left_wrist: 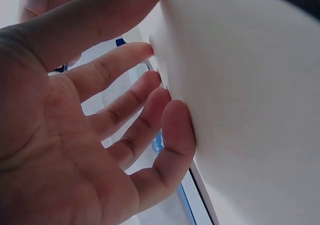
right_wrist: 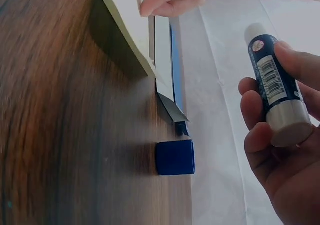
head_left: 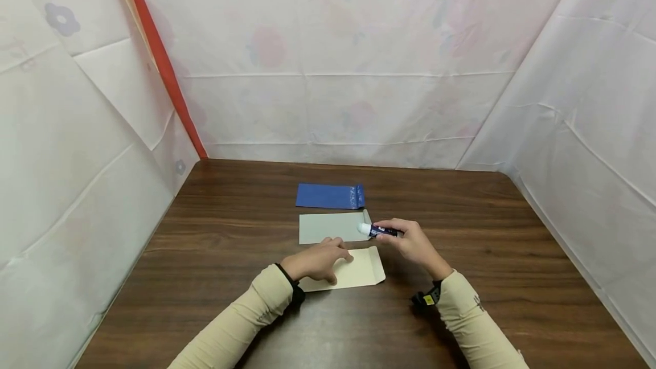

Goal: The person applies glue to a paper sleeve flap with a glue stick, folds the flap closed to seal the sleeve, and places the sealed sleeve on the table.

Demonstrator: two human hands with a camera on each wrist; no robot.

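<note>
My left hand [head_left: 319,261] rests its fingertips on a cream envelope [head_left: 363,269], the nearest of three laid in a column. In the left wrist view, its fingers are spread and slightly bent against the pale paper [left_wrist: 250,105]. Between thumb and fingers, my right hand [head_left: 415,246] holds an uncapped glue stick [head_left: 383,231], dark blue with a white tip pointing left. From the head view, the tip overlaps the flap end of the grey-green envelope [head_left: 328,228]. A dark blue cap [right_wrist: 175,157] stands on the table in the right wrist view.
Farthest back lies a blue envelope [head_left: 325,196], with whitish glue streaks near its flap end at the right. The brown wooden table [head_left: 215,232] is bordered by white patterned sheets [head_left: 333,107] at the back and both sides.
</note>
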